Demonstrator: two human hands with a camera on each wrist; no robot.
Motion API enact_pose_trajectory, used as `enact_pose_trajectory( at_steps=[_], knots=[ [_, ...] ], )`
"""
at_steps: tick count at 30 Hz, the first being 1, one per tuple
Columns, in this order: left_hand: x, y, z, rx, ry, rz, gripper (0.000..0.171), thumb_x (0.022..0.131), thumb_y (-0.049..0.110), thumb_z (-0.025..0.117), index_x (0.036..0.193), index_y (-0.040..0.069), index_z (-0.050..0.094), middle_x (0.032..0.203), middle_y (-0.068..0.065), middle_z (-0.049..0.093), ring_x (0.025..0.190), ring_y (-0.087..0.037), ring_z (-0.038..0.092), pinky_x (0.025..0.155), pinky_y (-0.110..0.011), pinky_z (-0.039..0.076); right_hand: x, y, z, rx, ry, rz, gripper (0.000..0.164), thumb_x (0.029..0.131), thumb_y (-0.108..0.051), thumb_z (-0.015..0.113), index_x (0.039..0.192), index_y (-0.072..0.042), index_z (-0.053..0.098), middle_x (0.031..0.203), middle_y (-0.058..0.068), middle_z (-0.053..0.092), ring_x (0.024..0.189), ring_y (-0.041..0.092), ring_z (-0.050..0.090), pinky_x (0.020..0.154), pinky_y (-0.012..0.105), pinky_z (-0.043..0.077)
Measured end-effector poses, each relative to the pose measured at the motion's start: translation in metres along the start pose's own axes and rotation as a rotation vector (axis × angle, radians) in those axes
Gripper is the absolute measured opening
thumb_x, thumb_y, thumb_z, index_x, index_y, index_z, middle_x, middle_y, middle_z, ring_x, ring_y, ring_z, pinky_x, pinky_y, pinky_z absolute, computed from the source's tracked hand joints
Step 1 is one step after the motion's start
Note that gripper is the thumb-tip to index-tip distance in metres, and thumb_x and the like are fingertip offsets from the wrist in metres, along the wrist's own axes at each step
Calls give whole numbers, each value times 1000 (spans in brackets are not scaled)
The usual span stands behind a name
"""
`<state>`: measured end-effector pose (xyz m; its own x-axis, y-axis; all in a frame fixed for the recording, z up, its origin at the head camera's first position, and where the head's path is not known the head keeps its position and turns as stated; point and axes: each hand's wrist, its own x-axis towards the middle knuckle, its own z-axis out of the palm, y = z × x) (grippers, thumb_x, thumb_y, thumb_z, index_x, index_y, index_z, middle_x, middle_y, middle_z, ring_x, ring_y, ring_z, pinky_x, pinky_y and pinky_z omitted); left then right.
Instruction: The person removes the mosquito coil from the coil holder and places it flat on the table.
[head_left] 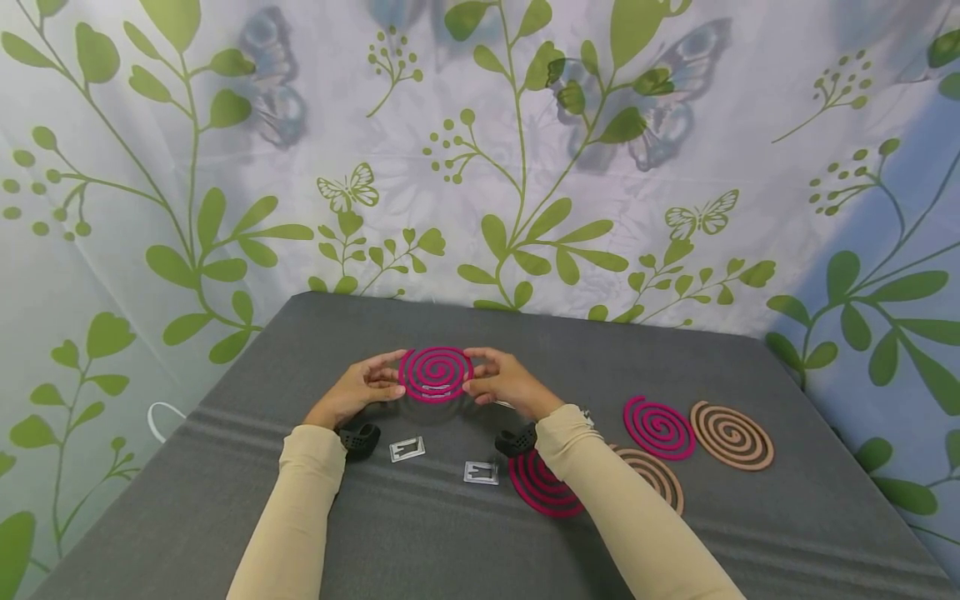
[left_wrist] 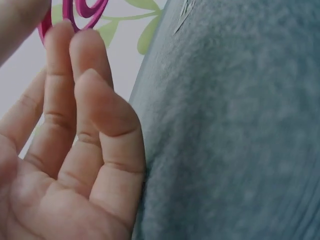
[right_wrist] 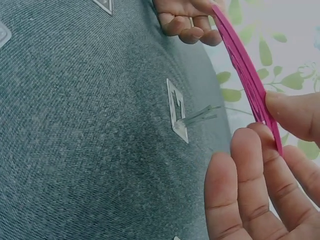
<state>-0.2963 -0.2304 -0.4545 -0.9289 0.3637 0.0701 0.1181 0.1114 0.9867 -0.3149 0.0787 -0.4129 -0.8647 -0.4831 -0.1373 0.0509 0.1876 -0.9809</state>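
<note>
A pink mosquito coil (head_left: 437,372) is held up over the table, its flat face toward the head camera. My left hand (head_left: 363,385) pinches its left edge between thumb and fingers. At the opposite edge, my right hand (head_left: 506,385) grips it the same way; the right wrist view shows the coil (right_wrist: 245,70) nearly edge-on, thumb on one side and fingers on the other. Beyond and below it lies a flat metal coil stand (right_wrist: 171,105) with a raised prong, partly hidden by the coil in the head view.
Two more metal stands, a left one (head_left: 407,449) and a right one (head_left: 481,472), lie nearer on the grey-covered table (head_left: 420,542). To the right are a pink coil (head_left: 660,427), a tan coil (head_left: 732,435), and another pink coil (head_left: 540,487) and tan coil (head_left: 660,475) partly under my right arm.
</note>
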Motion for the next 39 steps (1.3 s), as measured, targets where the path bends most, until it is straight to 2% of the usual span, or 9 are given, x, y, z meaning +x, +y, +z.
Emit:
enact_pose_trajectory(
  at_steps=[8,11,16,21,26,32,36,39],
  knots=[
    [0,11,-1,24,-11,29,76,101,0,76,165,-7,35,100,2,75,92,-9,72,91,-24,54,-2,-3,-4,9,-13,-56,74,99,5,71,165,-1,39,112,9,69,101,31,72,80,30,61],
    [0,16,0,39,-11,14,78,100,1,77,166,-3,36,97,4,74,91,-11,71,90,-26,53,-4,-4,-7,7,-22,-65,76,100,4,70,167,1,35,112,8,68,104,33,73,85,35,62],
    [2,25,3,44,-35,-6,85,97,0,80,168,2,35,94,5,74,89,-12,70,85,-29,56,-8,-6,-11,5,-17,-65,75,100,3,73,167,-3,39,110,6,67,105,35,73,94,47,61],
    [3,34,7,53,-54,-10,87,95,1,81,168,3,34,90,2,74,86,-18,69,85,-33,58,-11,-6,-16,13,-39,-102,75,100,1,72,167,-4,38,109,5,67,104,31,73,95,50,60],
    [5,43,12,89,-73,-2,89,95,1,81,169,4,32,88,0,73,87,-29,69,88,-41,58,-17,-8,-21,31,-59,-129,77,100,3,72,168,-5,37,106,2,67,98,25,73,93,47,61],
    [7,52,18,122,-99,17,89,96,4,81,170,4,31,88,0,76,89,-34,71,91,-49,56,-26,-8,-27,54,-82,-150,79,100,3,71,169,-5,34,104,1,68,90,15,72,93,43,61],
    [7,58,22,143,-115,33,87,98,5,80,169,3,31,89,-5,78,87,-32,72,91,-48,55,-32,-8,-31,77,-91,-162,80,99,4,71,169,-4,33,102,0,68,87,14,70,92,39,61],
    [7,62,26,145,-117,36,85,98,5,79,169,2,32,89,-7,78,82,-24,70,86,-45,53,-35,-8,-34,91,-97,-177,82,98,4,72,169,-2,32,99,-1,69,86,14,69,90,36,61]
  ],
)
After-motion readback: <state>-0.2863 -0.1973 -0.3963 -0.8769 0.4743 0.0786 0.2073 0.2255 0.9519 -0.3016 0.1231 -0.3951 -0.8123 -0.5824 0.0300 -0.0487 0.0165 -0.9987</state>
